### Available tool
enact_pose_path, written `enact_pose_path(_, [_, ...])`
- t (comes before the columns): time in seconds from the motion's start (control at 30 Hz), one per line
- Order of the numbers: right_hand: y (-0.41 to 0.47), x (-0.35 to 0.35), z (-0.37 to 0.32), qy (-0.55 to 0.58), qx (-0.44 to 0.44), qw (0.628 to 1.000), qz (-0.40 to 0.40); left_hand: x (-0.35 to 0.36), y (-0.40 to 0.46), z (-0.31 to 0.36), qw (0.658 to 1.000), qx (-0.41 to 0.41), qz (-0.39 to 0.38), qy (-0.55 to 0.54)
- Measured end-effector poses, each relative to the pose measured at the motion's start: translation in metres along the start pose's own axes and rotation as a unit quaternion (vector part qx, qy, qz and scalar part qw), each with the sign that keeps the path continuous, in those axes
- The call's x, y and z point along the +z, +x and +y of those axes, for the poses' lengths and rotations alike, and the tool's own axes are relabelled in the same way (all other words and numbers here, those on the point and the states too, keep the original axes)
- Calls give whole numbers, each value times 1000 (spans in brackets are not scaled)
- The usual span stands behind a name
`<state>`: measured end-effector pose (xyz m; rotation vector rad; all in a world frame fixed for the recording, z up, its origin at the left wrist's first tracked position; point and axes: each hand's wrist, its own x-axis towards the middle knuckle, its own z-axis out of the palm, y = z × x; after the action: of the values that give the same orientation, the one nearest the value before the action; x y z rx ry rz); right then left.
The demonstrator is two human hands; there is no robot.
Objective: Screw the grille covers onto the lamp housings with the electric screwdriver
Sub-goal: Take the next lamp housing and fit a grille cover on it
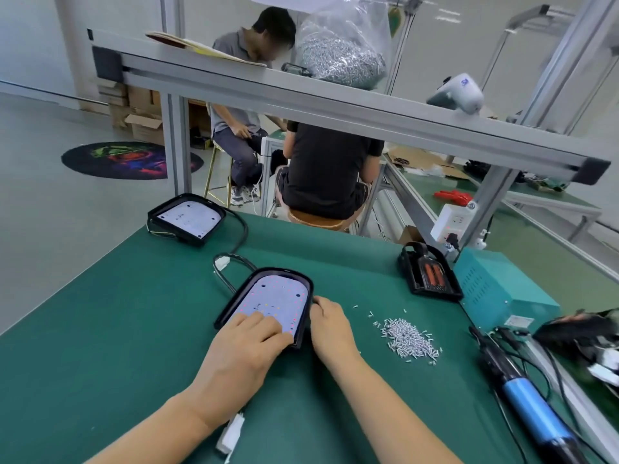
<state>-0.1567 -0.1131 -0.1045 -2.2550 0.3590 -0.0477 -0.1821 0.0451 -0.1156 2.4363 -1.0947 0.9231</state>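
Green table (134, 329) carries our lamp housing (268, 306); our left hand (248, 343) lies flat, fingers spread on its white panel, our right hand (330, 324) grips its right edge. Screws (408, 339) lie right of it.

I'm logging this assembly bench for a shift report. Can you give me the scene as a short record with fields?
surface: green bench mat
near lamp housing: in front of the person, white LED board facing up
left hand: fingers flat on the board's near end
right hand: holding the housing's right edge
far lamp housing: at the mat's far left corner
screws: loose pile right of the hands
electric screwdriver: lying at the right edge, untouched
grille cover: none clearly seen on the near housing
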Motion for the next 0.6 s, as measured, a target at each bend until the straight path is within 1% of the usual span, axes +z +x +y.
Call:
enact_pose_path(0.1, [-19,-3,5,22,3,1000,-10,-1,-2,2,999,-16,-14,-34])
enact_pose_path(0.17, [-35,-4,8,40,-18,999,6,-5,-4,1,987,-77,-34,-139])
enact_pose_path(0.23, [-54,-3,10,65,-45,996,31,-11,-7,-3,948,-172,-30,-265])
enact_pose_path(0.27, [-64,-2,12,69,-62,995,43,-14,-7,-6,929,-214,-13,-303])
enact_pose_path(0.37, [-87,5,12,45,-117,990,61,-20,-3,-23,884,-340,71,-312])
enact_pose_path(0.4, [-91,7,9,41,-133,988,65,-21,2,-30,865,-387,87,-308])
enact_pose_path(0.43, [-92,7,5,42,-142,987,69,-21,7,-36,841,-436,87,-308])
enact_pose_path(0.5, [-84,8,-3,55,-128,988,65,-17,15,-48,784,-528,42,-325])
enact_pose_path(0.57, [-72,8,-13,69,-91,992,48,-13,18,-51,726,-582,-21,-366])
enact_pose_path(0.6, [-66,8,-16,78,-72,994,36,-11,18,-49,705,-595,-43,-384])
